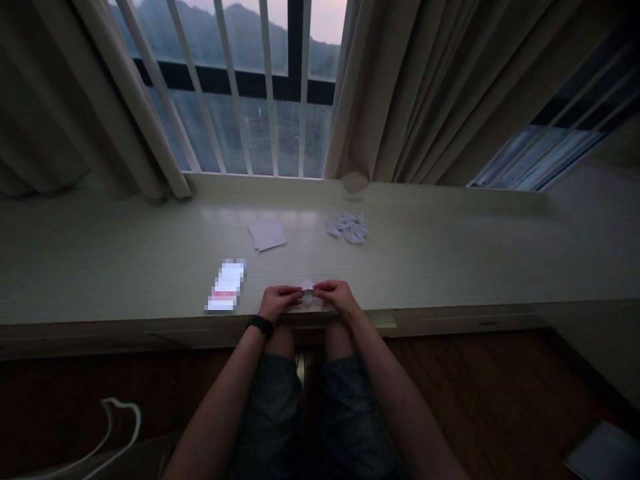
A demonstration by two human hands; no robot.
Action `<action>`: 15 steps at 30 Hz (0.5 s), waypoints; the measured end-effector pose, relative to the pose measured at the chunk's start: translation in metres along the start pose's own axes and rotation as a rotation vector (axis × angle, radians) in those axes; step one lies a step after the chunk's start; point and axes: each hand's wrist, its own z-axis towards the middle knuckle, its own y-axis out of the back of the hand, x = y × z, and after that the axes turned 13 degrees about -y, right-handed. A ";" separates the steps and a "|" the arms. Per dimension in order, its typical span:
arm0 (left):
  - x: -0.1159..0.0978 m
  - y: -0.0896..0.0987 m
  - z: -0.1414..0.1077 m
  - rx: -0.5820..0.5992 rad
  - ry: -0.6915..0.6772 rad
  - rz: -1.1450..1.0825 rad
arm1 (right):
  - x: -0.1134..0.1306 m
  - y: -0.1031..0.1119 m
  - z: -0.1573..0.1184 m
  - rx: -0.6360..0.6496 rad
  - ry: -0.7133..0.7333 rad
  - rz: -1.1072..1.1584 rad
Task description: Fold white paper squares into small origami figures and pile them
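Observation:
Between my two hands is a small piece of folded white paper (pixel 307 285), held just above the front edge of the white counter. My left hand (pixel 278 301), with a dark watch on its wrist, pinches the paper's left side. On the right side, the fingertips of my right hand (pixel 336 296) are closed on the same paper. Its exact folded shape is too small and dim to make out. Farther back lies a short stack of square white paper sheets (pixel 268 235). To the right of that stack sits a pile of several small folded paper pieces (pixel 349 228).
A lit phone (pixel 226 287), its screen blurred, lies left of my hands on the counter (pixel 465 260). Beige curtains (pixel 400 93) hang at a barred window behind. My knees are against the counter's front. A white cord or handle (pixel 137 417) is at lower left.

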 end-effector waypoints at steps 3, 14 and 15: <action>0.000 -0.002 0.000 -0.018 -0.006 0.003 | -0.001 -0.003 0.001 -0.034 0.016 -0.015; -0.001 -0.005 -0.001 -0.084 -0.008 -0.001 | 0.003 -0.008 -0.004 -0.093 0.031 -0.002; -0.001 -0.005 -0.001 -0.080 -0.006 -0.006 | 0.003 -0.008 -0.004 -0.096 0.028 -0.006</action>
